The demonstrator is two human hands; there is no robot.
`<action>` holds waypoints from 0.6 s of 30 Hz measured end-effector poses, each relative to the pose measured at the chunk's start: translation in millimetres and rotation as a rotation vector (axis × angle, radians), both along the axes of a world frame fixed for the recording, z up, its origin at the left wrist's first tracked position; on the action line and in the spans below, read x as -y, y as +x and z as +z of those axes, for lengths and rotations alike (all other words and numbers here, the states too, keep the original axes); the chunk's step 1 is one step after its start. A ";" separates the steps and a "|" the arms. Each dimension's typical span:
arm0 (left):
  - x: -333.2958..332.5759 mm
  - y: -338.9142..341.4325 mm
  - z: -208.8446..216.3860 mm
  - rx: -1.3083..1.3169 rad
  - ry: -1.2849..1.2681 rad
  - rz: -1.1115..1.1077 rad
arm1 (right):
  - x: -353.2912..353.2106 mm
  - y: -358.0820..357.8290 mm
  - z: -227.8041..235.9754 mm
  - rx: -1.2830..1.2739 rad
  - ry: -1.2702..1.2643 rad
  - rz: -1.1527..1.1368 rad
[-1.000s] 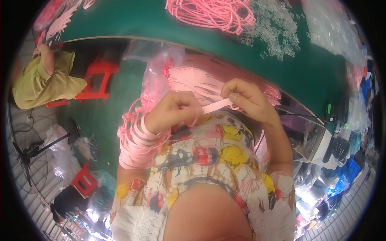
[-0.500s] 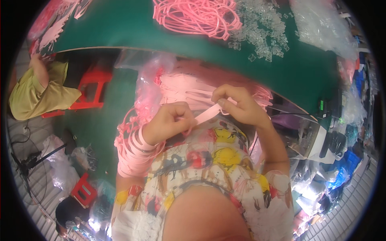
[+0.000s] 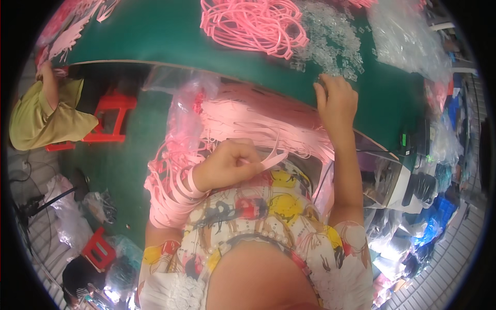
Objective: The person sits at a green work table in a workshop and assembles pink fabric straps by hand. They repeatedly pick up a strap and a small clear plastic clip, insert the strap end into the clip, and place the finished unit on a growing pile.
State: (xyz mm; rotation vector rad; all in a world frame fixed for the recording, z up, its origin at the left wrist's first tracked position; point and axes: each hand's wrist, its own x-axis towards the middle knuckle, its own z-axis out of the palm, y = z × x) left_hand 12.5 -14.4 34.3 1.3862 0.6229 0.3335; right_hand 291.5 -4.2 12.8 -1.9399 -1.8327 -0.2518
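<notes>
the left hand pinches a flat pink strap in front of the patterned top; looped pink straps ring the left forearm. the right hand is over the green table beside clear plastic clips; whether it grips anything i cannot tell.

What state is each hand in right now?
Left hand: closed, holding a pink strap.
Right hand: near the clear plastic pieces; can't tell whether it's open or gripping one.
</notes>
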 end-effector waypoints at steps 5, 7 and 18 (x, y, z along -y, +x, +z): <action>0.5 -4.5 2.8 -0.007 -0.126 0.021 | 3.5 -1.5 -3.1 0.087 0.060 0.070; 1.7 -6.9 -0.6 0.021 -0.124 0.046 | 7.5 -4.5 -5.7 0.105 0.102 0.126; -0.6 -10.6 -5.6 0.035 -0.057 0.094 | 50.4 -73.6 25.8 -0.736 -0.116 0.518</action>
